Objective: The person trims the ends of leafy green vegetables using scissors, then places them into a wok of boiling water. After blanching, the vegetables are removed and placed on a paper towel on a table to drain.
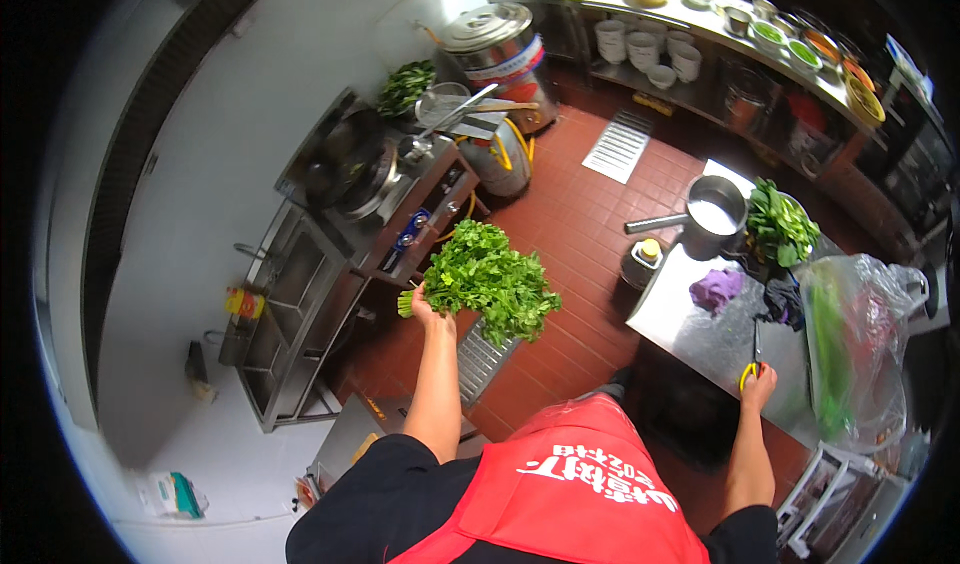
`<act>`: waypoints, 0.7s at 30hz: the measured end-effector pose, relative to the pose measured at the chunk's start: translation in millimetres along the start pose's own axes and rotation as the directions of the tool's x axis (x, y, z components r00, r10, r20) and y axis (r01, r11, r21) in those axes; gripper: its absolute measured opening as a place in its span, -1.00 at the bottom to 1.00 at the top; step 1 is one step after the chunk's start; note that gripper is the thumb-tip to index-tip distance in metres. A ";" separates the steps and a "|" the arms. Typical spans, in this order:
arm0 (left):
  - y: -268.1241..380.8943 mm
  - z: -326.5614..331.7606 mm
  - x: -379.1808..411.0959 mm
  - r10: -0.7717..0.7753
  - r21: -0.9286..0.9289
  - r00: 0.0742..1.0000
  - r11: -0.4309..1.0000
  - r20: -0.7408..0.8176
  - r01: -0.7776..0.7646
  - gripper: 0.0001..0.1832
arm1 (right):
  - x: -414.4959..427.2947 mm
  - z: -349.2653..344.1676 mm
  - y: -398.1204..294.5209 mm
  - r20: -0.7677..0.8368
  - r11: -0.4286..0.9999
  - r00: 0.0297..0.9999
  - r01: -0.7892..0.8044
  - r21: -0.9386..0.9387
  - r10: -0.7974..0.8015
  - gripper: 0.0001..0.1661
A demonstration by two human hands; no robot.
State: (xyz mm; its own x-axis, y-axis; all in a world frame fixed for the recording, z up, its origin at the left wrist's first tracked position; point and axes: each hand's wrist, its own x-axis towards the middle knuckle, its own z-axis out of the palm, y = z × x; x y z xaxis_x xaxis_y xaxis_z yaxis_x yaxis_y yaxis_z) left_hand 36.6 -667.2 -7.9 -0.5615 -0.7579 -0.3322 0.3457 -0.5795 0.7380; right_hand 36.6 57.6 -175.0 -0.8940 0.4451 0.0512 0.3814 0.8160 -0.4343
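Note:
My left hand (433, 312) grips the stems of a leafy green herb bunch (491, 279), which looks like cilantro or Chinese celery. Its leaves spread to the right, above the tiled floor. Over at the steel table (705, 339), my right hand (760, 388) is closed around the yellow handles of a pair of scissors (748, 374). The blades point away from me, over the tabletop. A crumpled purple cloth (716, 291) and a dark bundle (783, 303) lie just beyond the blades. Beside my right hand is a clear plastic bag (862, 346) with long green vegetables inside.
A long-handled saucepan (714, 215) and leafy greens (784, 226) occupy the table's far end. A yellow-capped bottle (643, 260) is beside it. At left are a wok range (390, 219) and a steel sink (289, 286). Behind, a counter (720, 16) bears several bowls. Drain grates (619, 147) interrupt the floor.

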 end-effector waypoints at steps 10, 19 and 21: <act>121.6 -64.5 64.7 -0.011 -0.085 0.986 0.996 -0.165 -0.003 -0.76 | -170.4 12.3 -51.5 0.050 0.872 0.977 -0.210 0.443 0.210 -0.58; 282.2 -22.8 249.4 -0.263 0.492 0.934 0.863 0.240 0.117 -0.76 | -236.0 45.6 -207.2 0.240 0.916 0.970 -0.128 0.380 0.036 -0.62; 326.9 4.2 297.0 -0.280 0.590 0.920 0.804 0.275 0.068 -0.67 | -220.0 68.9 -270.7 0.214 0.916 0.977 -0.063 0.397 -0.025 -0.64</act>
State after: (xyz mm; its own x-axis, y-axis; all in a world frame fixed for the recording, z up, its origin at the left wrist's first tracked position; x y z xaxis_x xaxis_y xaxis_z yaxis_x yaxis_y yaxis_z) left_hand -20.3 -1080.5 137.2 -0.8200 -0.4525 -0.3505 -0.2042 -0.3407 0.9177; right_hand 113.9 -286.7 -130.7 -0.9329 0.3354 -0.1312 0.3123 0.5724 -0.7582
